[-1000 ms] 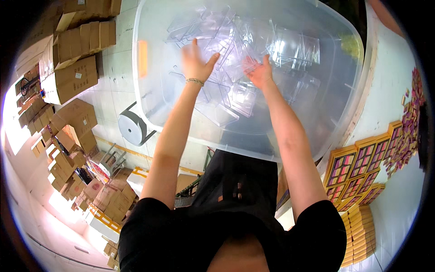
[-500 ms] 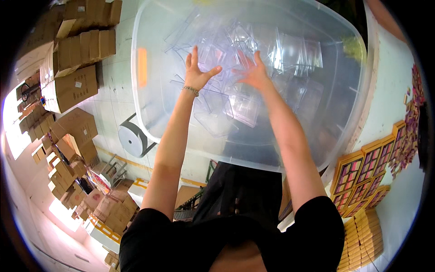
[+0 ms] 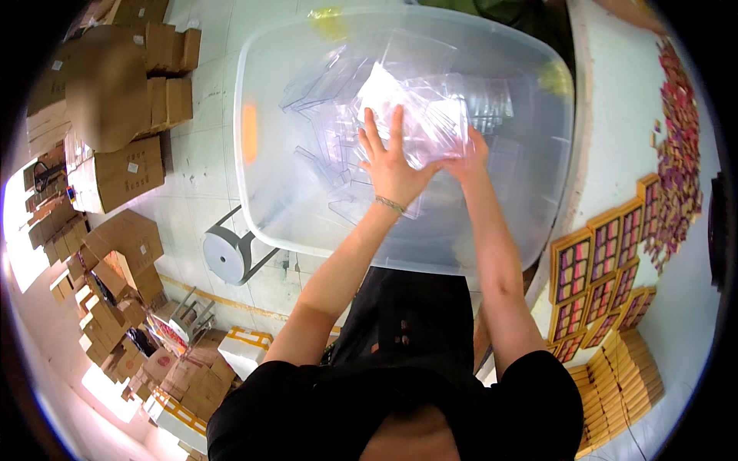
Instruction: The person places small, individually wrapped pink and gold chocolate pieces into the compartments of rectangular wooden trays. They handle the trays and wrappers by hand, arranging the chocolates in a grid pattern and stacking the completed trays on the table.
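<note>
A large translucent plastic tub in front of me holds clear folded plastic sleeves or covers; their exact kind I cannot make out. A fanned stack of these clear plastic covers is between my hands, catching bright glare. My left hand, with a bracelet at the wrist, rests spread against the stack's near left side. At its right side, my right hand grips the stack's edge, some fingers blurred behind the plastic. The two thumbs nearly meet at the near edge.
Cardboard boxes are piled on the left. A round grey disc on a black frame stands beside the tub. To the right, a white table bears yellow trays of coloured pieces and a loose heap of small pieces.
Both hands were apart over the loose plastic; they have come together around a stack of it. The left hand moved right and nearer. The view has shifted a little.
</note>
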{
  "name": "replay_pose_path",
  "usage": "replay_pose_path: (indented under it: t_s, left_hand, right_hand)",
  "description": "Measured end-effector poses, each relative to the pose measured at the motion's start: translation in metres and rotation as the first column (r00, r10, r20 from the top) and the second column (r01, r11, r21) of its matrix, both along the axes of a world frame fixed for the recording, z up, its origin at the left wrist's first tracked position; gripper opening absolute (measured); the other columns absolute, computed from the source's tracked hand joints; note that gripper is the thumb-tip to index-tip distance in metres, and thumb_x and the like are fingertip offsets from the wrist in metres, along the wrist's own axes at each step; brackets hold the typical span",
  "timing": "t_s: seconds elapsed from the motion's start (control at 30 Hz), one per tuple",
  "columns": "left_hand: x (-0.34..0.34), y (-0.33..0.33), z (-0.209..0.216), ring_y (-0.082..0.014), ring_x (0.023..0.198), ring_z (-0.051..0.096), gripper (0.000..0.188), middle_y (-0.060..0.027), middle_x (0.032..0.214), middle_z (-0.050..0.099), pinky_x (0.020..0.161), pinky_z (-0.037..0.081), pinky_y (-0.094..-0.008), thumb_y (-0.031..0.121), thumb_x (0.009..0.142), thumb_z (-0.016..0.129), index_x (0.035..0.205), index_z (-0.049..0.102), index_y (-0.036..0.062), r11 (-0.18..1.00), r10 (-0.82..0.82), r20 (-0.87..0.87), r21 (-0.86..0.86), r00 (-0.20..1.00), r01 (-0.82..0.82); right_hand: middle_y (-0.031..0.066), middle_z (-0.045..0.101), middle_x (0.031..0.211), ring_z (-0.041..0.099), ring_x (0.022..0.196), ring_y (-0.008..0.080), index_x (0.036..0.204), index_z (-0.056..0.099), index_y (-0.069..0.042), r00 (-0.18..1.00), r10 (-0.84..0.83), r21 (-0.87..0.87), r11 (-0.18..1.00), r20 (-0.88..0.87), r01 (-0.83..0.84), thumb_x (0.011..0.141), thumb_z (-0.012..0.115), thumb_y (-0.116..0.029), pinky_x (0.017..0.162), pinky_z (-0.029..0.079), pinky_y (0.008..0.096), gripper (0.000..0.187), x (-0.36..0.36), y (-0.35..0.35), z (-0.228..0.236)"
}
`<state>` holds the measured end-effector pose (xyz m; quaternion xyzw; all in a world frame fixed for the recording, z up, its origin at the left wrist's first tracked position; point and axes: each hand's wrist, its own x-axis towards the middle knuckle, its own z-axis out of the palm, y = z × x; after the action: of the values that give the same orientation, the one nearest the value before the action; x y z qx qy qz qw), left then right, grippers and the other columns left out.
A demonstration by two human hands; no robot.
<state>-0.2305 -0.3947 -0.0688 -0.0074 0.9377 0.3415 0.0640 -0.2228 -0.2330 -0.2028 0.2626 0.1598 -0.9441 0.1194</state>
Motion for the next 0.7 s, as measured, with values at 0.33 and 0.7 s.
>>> replay_pose_path:
  t_s: [0.33,0.7]
  left_hand:
    - [0.082,0.146,0.197,-0.057,0.137,0.01,0.069,-0.014,0.157,0.017,0.085,0.012,-0.0849,0.032,0.069,0.074,0.131,0.05,0.0468,0.835,-0.549,-0.537,-0.38,0.64,0.397]
    - [0.252,0.482,0.258,-0.0554,0.135,0.019,0.085,-0.0091,0.157,0.016,0.087,0.016,-0.0851,0.034,0.064,0.079,0.138,0.039,0.0495,0.045,-0.774,-0.619,-0.268,-0.137,0.962]
  right_hand:
    - [0.0144,0.045,0.141,0.044,0.128,0.0332,0.143,0.038,-0.009,0.548,-0.591,-0.357,0.802,-0.592,0.479,0.082,0.057,-0.051,0.106,0.036,0.0517,0.077,0.1,0.091,0.179]
    - [0.0103,0.038,0.148,0.035,0.136,0.0331,0.145,0.036,-0.014,-0.075,-0.733,-0.081,-0.028,-0.676,0.996,0.081,0.054,-0.056,0.111,0.029,0.0501,0.079,0.356,0.377,0.261]
